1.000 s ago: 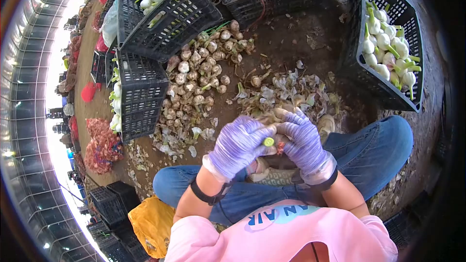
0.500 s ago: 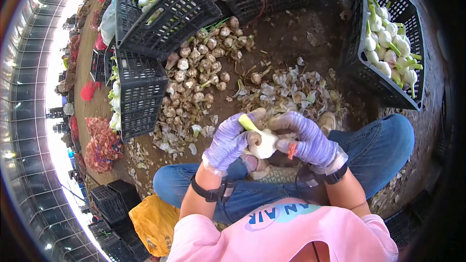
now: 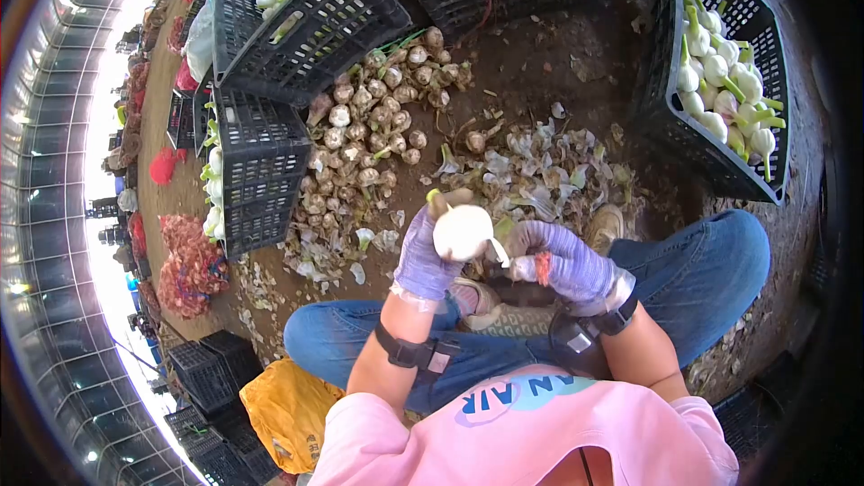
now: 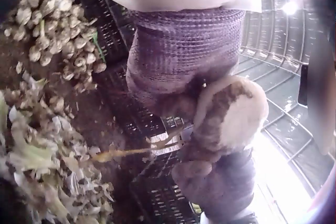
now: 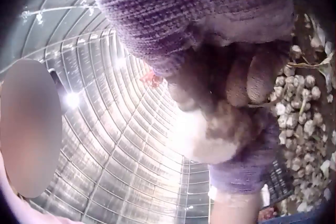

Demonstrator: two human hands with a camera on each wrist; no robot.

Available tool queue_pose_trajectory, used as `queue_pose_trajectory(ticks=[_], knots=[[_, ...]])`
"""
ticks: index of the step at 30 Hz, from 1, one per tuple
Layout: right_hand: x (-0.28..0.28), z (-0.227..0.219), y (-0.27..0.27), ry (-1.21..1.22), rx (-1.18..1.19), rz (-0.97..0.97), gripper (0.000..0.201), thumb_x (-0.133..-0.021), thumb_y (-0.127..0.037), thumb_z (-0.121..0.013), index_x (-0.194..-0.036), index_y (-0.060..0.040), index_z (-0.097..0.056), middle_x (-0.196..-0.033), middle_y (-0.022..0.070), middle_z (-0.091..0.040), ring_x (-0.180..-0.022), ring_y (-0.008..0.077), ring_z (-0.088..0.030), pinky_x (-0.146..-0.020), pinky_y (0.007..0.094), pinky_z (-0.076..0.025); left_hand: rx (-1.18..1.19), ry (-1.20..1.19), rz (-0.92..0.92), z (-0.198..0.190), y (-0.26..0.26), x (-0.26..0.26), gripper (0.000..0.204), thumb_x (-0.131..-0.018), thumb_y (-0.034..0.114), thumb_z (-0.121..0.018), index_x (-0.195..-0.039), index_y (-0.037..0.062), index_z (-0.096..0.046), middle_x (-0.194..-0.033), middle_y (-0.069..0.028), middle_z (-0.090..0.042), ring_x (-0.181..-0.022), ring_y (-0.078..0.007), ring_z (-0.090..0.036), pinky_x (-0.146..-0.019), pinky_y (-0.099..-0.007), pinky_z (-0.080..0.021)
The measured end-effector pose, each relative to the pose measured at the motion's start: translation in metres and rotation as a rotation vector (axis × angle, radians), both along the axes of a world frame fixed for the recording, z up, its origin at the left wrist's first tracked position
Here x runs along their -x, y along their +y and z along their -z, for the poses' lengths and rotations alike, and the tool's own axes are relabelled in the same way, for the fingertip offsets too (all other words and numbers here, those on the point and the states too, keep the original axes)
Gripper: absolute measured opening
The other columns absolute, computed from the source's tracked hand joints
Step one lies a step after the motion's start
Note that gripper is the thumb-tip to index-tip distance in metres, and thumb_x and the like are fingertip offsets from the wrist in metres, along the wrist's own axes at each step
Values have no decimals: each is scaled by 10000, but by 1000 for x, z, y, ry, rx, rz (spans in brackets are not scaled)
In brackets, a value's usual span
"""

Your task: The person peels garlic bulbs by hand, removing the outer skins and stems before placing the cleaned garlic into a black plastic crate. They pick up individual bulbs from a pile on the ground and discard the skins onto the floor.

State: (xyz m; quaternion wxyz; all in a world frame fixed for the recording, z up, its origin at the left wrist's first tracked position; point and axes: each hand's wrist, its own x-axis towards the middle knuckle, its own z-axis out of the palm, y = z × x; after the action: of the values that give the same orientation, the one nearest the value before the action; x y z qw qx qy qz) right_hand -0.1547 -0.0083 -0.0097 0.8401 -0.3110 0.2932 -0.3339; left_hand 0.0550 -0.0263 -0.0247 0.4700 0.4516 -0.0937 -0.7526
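In the head view a white garlic bulb (image 3: 463,232) with a short green stem is gripped by the left hand (image 3: 425,256), in a purple glove. To its right the gloved right hand (image 3: 571,263), fingers curled, pinches a strip of white skin (image 3: 499,252) that hangs from the bulb. The left wrist view shows the bulb's root end (image 4: 231,113), brown and cream, beside the left glove (image 4: 184,56). In the right wrist view the bulb (image 5: 205,134) lies below the curled fingers of the right hand (image 5: 220,61).
Loose unpeeled bulbs (image 3: 360,126) lie on the ground beside black crates (image 3: 265,180). Peeled skins (image 3: 540,162) are heaped in front of the shoes. A crate of white bulbs (image 3: 729,81) stands at the right; a yellow bag (image 3: 286,418) lies by the left knee.
The left hand has turned and raised the bulb, its stem now pointing up-left. The right hand has drawn away from the bulb with a strip of skin between its fingers.
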Motion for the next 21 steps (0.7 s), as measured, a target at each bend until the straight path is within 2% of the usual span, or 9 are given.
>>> queue_pose_trajectory(ticks=[2,4,6,8,10,14,18,20,21], knots=[[-5,5,3,-153,-30,56,227,-830,-223,-660,-952,-52,-576,-823,3,-565,-735,83,-515,-646,221,-432,-175,-28,-287,14,-9,8,499,-792,393,-669,-1075,9,-523,-949,-125,-615,-721,-192,-641,-473,-221,-540],[-8,-13,-8,-622,94,441,313,-812,-249,-686,-1011,-49,-550,-887,28,-583,-803,137,-575,-693,260,-473,-139,13,-273,27,-8,3,463,-797,379,-669,-1063,24,-534,-924,-99,-624,-710,-170,-636,-460,-184,-519],[11,-8,-24,-501,-26,605,304,-821,-179,-672,-1048,-47,-519,-993,90,-597,-936,222,-601,-813,332,-493,-142,-53,-304,28,-5,8,460,-829,420,-608,-1065,28,-557,-909,-70,-638,-749,-148,-644,-421,-165,-504],[15,-8,-26,30,19,577,291,-841,-121,-638,-1093,-31,-521,-1035,101,-596,-956,202,-589,-844,318,-480,-119,-55,-282,23,-8,14,450,-838,421,-598,-1062,32,-564,-909,-60,-637,-717,-112,-631,-419,-163,-503],[-4,15,-15,314,225,542,331,-852,-84,-607,-1159,-6,-511,-1063,98,-592,-986,175,-570,-864,300,-462,-132,-10,-361,16,-12,24,462,-843,432,-586,-1077,35,-562,-908,-58,-636,-671,-98,-616,-406,-158,-492],[-19,30,-7,220,159,454,354,-845,-91,-610,-1171,13,-522,-1099,99,-580,-1005,143,-543,-867,282,-444,-194,9,-336,0,-14,39,556,-815,505,-576,-1101,28,-547,-901,-62,-637,-617,-106,-599,-377,-160,-471],[-21,23,-10,88,-20,379,344,-832,-98,-629,-1144,13,-535,-1062,86,-595,-950,130,-560,-815,268,-464,-73,167,-186,0,-10,43,626,-784,581,-565,-1083,31,-547,-889,-90,-639,-556,-123,-580,-358,-178,-453],[-21,18,-10,70,-56,261,316,-834,-134,-634,-1103,10,-551,-998,58,-609,-864,108,-570,-748,250,-476,-125,131,-250,6,-8,49,644,-778,587,-574,-1079,18,-545,-901,-98,-635,-572,-126,-571,-416,-206,-483],[-21,22,-9,159,-13,244,280,-836,-164,-638,-1049,3,-568,-925,37,-615,-791,90,-566,-695,238,-474,-75,-17,-298,6,-9,55,641,-786,579,-574,-1081,10,-542,-922,-99,-630,-629,-135,-583,-484,-219,-506]])
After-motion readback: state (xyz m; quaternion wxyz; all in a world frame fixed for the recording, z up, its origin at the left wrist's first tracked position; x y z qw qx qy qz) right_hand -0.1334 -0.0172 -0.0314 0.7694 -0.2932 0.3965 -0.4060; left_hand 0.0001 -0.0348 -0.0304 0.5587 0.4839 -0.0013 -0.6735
